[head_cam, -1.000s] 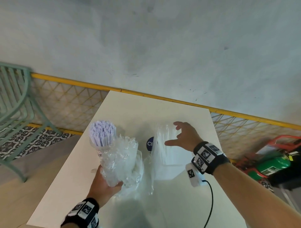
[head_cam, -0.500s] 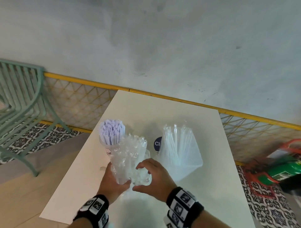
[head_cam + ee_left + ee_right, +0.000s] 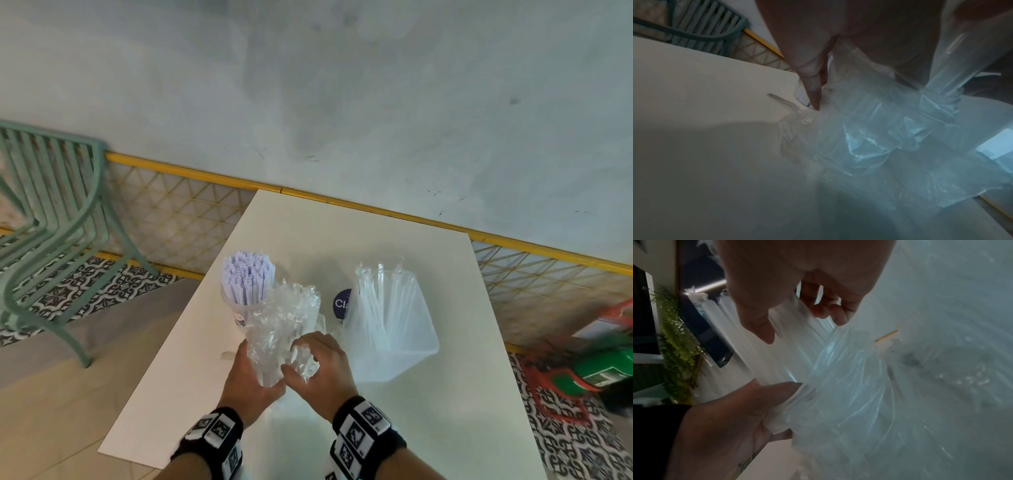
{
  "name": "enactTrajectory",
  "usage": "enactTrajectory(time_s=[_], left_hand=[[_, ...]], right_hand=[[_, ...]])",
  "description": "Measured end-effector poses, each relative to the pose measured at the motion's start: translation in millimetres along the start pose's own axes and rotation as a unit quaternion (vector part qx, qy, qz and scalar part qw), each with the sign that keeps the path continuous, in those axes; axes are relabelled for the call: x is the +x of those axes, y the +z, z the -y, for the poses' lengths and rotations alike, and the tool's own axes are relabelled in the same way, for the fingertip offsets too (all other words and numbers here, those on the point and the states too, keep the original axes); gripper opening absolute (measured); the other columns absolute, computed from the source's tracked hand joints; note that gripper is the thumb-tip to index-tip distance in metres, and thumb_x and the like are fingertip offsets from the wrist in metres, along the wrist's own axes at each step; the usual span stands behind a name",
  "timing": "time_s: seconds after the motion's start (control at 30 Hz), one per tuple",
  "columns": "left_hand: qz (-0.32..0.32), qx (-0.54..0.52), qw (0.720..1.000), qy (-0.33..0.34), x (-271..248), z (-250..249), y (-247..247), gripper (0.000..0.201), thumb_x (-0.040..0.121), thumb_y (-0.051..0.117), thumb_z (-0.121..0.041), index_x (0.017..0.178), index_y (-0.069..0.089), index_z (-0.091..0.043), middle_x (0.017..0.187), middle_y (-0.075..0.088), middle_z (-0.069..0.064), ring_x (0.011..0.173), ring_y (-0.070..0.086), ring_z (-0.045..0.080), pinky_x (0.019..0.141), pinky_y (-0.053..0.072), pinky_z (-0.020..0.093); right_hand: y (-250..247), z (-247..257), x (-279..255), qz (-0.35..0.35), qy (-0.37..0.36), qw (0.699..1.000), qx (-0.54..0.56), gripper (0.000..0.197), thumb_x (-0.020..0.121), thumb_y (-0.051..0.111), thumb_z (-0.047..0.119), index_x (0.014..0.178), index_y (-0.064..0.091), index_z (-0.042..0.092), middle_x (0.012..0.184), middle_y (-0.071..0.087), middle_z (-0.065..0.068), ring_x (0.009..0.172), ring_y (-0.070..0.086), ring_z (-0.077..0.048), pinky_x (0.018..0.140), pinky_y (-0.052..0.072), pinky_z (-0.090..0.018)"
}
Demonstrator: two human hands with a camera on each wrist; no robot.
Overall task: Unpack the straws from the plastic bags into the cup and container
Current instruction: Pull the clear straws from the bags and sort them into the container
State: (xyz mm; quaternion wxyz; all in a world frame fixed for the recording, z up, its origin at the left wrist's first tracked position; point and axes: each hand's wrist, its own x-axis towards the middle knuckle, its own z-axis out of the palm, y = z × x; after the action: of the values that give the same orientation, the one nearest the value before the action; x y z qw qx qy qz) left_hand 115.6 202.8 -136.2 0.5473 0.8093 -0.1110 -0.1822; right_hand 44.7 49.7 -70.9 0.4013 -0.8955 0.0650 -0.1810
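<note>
Both my hands gripped the plastic bag [image 3: 281, 329] low-centre: left hand [image 3: 251, 377] wrapped round it, right hand [image 3: 318, 370] pinching it; its long axis stood upright, container [image 3: 404, 356] just right.

place: possibly café | cues: green chair [image 3: 51, 219]; patterned floor tiles [image 3: 102, 291]

Head view high, facing down — wrist views close, sharing the plastic bag [image 3: 279, 329].
</note>
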Motion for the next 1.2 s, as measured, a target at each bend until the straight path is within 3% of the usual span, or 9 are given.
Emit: enactTrajectory(time_s=[0.13,0.27,0.4,0.57,0.7,0.83,1.0,1.07,1.2], left_hand=[[-0.002,0.008,1.000,-0.003,0,0,1,0.084,0.060,0.085,-0.037,0.132,0.042,-0.035,0.117,0.064,-0.015,0.106,0.063,0.006,0.091,0.055,0.038],[-0.009,0.015,1.000,-0.009,1,-3,0,0.081,0.060,0.084,-0.038,0.130,0.044,-0.035,0.115,0.064,-0.016,0.105,0.063,0.005,0.090,0.054,0.034],[0.006,0.023,1.000,-0.012,4,-2,-2,0.076,0.059,0.084,-0.038,0.125,0.049,-0.027,0.108,0.066,-0.009,0.099,0.066,0.011,0.084,0.057,0.041],[0.020,0.004,1.000,-0.020,7,-3,-2,0.077,0.058,0.088,-0.038,0.124,0.050,-0.026,0.110,0.067,-0.004,0.100,0.067,0.017,0.085,0.057,0.049],[0.011,0.025,0.999,-0.020,4,-6,-4,0.075,0.058,0.083,-0.038,0.124,0.049,-0.032,0.110,0.066,-0.012,0.100,0.065,0.006,0.088,0.055,0.037],[-0.002,0.036,0.999,-0.024,2,-11,-4,0.081,0.058,0.083,-0.034,0.129,0.043,-0.031,0.115,0.061,-0.014,0.105,0.060,0.006,0.095,0.050,0.033],[-0.021,0.057,0.996,-0.062,-2,-21,-3,0.085,0.066,0.085,-0.023,0.135,0.035,-0.015,0.116,0.055,0.001,0.106,0.054,0.021,0.096,0.041,0.029],[-0.021,0.063,0.996,-0.063,-2,-22,-2,0.086,0.067,0.085,-0.021,0.135,0.035,-0.011,0.113,0.054,0.002,0.104,0.053,0.022,0.096,0.040,0.028],[-0.025,0.065,0.996,-0.058,-1,-24,-1,0.087,0.066,0.085,-0.019,0.136,0.034,-0.010,0.108,0.052,0.001,0.102,0.052,0.020,0.094,0.038,0.025]], right_hand=[[1,1,-3,0.010,0.030,0.999,-0.003,0.029,0.071,0.067,0.037,0.098,0.063,0.030,0.084,0.062,0.012,0.077,0.057,-0.008,0.068,0.053,-0.024],[7,1,-2,0.005,0.019,1.000,0.007,0.024,0.072,0.066,0.035,0.097,0.066,0.033,0.090,0.067,0.015,0.085,0.055,-0.003,0.073,0.050,-0.017],[13,1,-1,-0.020,0.008,1.000,0.002,0.022,0.071,0.071,0.033,0.091,0.070,0.025,0.091,0.068,0.014,0.086,0.054,-0.003,0.077,0.041,-0.005],[15,1,-3,-0.002,0.017,1.000,0.006,0.026,0.073,0.069,0.037,0.098,0.067,0.034,0.085,0.067,0.013,0.081,0.055,-0.001,0.070,0.050,-0.014],[12,2,-1,-0.020,0.007,1.000,0.021,0.013,0.074,0.073,0.028,0.087,0.071,0.027,0.086,0.068,0.016,0.085,0.055,0.000,0.072,0.046,-0.010],[1,5,3,-0.056,-0.012,0.998,0.024,0.012,0.077,0.070,0.024,0.088,0.069,0.020,0.089,0.068,0.015,0.089,0.054,-0.004,0.079,0.043,-0.007],[-18,11,7,-0.025,0.075,0.992,0.101,0.020,0.086,0.063,0.041,0.099,0.062,0.026,0.099,0.069,0.010,0.092,0.066,-0.009,0.083,0.054,-0.030],[-18,9,8,-0.038,0.087,0.991,0.092,0.020,0.084,0.062,0.043,0.098,0.057,0.031,0.102,0.066,0.011,0.094,0.064,-0.010,0.085,0.054,-0.032],[-8,2,8,-0.110,0.062,0.992,0.026,0.020,0.076,0.067,0.041,0.093,0.058,0.037,0.118,0.038,0.018,0.110,0.045,-0.004,0.091,0.046,-0.021]])
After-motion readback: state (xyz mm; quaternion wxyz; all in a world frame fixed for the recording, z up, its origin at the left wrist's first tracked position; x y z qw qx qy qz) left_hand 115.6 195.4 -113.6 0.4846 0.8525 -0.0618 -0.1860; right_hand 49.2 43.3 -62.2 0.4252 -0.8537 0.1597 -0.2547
